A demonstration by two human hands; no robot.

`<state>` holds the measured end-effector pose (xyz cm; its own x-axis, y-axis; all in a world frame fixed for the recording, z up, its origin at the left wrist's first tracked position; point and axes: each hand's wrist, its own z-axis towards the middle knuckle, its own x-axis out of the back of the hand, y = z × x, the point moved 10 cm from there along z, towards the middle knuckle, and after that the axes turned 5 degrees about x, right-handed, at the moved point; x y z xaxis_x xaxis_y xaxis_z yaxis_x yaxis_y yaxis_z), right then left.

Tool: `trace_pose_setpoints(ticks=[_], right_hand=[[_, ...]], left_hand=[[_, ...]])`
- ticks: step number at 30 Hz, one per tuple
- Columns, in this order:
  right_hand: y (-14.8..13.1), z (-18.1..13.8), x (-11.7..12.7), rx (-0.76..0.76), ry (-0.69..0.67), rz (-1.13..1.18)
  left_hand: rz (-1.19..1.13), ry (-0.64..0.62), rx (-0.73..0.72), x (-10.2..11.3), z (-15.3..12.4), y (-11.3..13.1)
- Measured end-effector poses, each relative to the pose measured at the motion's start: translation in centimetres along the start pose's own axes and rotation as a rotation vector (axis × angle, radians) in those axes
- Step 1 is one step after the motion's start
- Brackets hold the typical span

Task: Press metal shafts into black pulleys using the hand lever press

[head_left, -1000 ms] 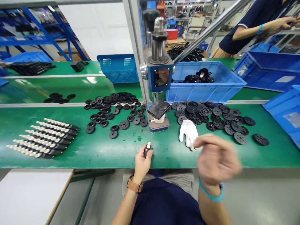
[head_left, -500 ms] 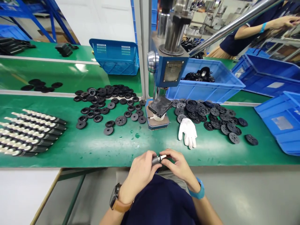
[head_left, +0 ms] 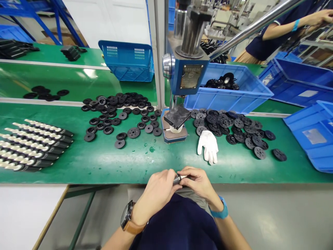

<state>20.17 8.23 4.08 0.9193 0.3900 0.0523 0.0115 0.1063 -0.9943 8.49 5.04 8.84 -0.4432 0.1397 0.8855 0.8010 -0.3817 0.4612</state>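
Note:
Near the front edge of the green bench, my left hand (head_left: 161,187) is closed around a dark cylindrical part (head_left: 177,179) with a white tip. My right hand (head_left: 198,183) pinches the white tip end (head_left: 183,176), fingers curled over it. Most of the cylinder is hidden inside my left hand. Beyond my hands lies a white glove (head_left: 207,146), fingers toward me. Behind it stands a blue lever press (head_left: 188,78), with a black block (head_left: 177,116) resting on a white round piece (head_left: 176,128) on its base.
Loose black discs (head_left: 108,130) lie left of the press, with more black discs (head_left: 239,128) to its right. Rows of black-and-white cylindrical parts (head_left: 33,146) fill the far left. Blue bins (head_left: 229,99) stand behind and right. Another person's arm (head_left: 283,31) shows at upper right.
My left hand has slid slightly right along the dark part, and the fingers of my right hand now cover more of its white tip. The view has shifted a little.

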Motion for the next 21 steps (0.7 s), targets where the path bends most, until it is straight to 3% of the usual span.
trace_pose_setpoints(ticks=[9,14,21], right_hand=[[-1.4,0.1,-0.1,0.049,-0.104,-0.036],[-1.5,0.4,-0.3,0.052,-0.067,0.007],[-2.1,0.7,-1.0,0.123,-0.141,-0.063]], left_hand=[[-0.054,0.002,-0.042,0.0,0.0,0.3],[-0.067,0.064,-0.08,0.3,0.1,0.7],[-0.18,0.037,-0.035,0.0,-0.2,-1.1]])
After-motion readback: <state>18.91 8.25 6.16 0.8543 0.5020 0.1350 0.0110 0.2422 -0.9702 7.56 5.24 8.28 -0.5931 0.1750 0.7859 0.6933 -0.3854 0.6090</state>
